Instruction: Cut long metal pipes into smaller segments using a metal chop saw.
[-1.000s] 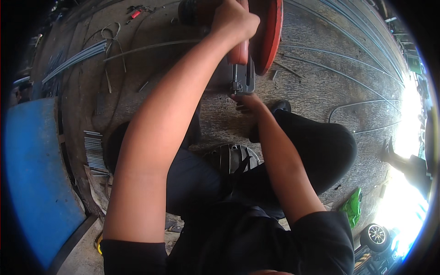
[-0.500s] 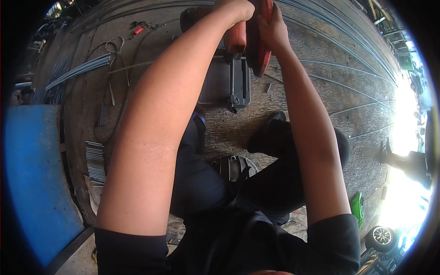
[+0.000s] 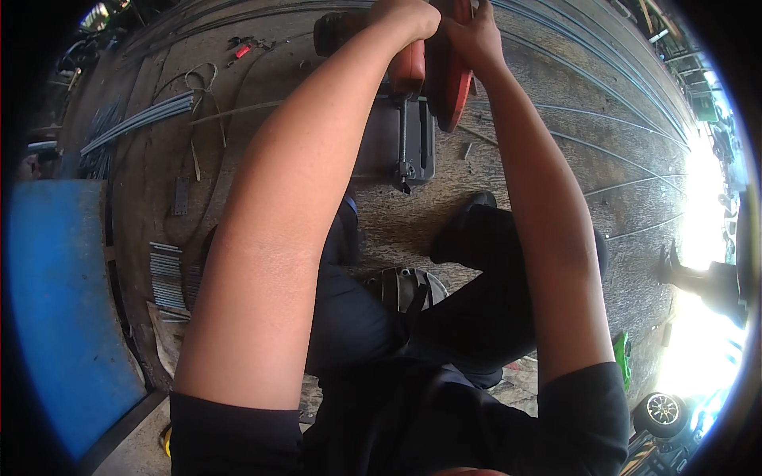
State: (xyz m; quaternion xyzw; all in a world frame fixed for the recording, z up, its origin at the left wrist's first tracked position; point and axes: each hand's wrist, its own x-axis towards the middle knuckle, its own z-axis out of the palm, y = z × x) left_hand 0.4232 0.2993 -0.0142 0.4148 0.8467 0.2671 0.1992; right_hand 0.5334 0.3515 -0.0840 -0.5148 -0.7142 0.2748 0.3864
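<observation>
A chop saw with a red handle (image 3: 408, 67) and a grey base (image 3: 376, 151) stands on the floor in front of me. My left hand (image 3: 409, 20) is closed at the top of that handle, its fingertips cut off by the upper edge of the view. Just right of it, the saw's round red guard (image 3: 453, 99) is seen almost edge-on. My right hand (image 3: 476, 40) grips the upper part of the guard, thumb on its near left side; the other fingers are partly hidden. A dark bar runs from below the handle over the base.
Long metal rods (image 3: 603, 63) lie across the floor at upper right; more bundled rods (image 3: 139, 123) lie left. Short cut rods (image 3: 167, 278) sit in a row near a blue panel (image 3: 59, 309). A red-handled tool (image 3: 242, 51) and cord lie far left. My shoe (image 3: 468, 226) is near the base.
My right hand has shifted slightly up and left on the guard, with its thumb now reaching over it. Both forearms have swung slightly right. My left hand stays on the handle.
</observation>
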